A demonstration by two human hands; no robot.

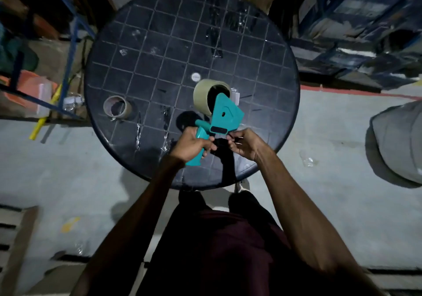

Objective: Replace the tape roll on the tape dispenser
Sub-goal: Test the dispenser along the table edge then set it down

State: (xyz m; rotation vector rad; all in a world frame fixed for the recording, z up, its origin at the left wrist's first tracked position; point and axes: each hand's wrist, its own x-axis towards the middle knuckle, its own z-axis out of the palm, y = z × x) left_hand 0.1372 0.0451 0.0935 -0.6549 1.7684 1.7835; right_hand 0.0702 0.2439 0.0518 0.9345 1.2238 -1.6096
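Note:
My left hand (pixel 193 145) grips the handle of a teal tape dispenser (pixel 225 116), held above the round dark table (pixel 141 51). A full tan tape roll (pixel 202 94) sits mounted on the dispenser's far side. My right hand (pixel 244 143) is just below the dispenser's front end, fingers curled and pinching at something thin there; I cannot make out the tape end itself. A nearly empty cardboard tape core (pixel 117 108) lies on the table to the left.
Bits of clear tape (pixel 215 37) are stuck on the tabletop, and a small white disc (pixel 195 76) lies near its centre. Blue metal racking (pixel 68 44) stands at the left, wrapped boxes (pixel 360 21) at the right, a grey sack (pixel 399 140) on the floor.

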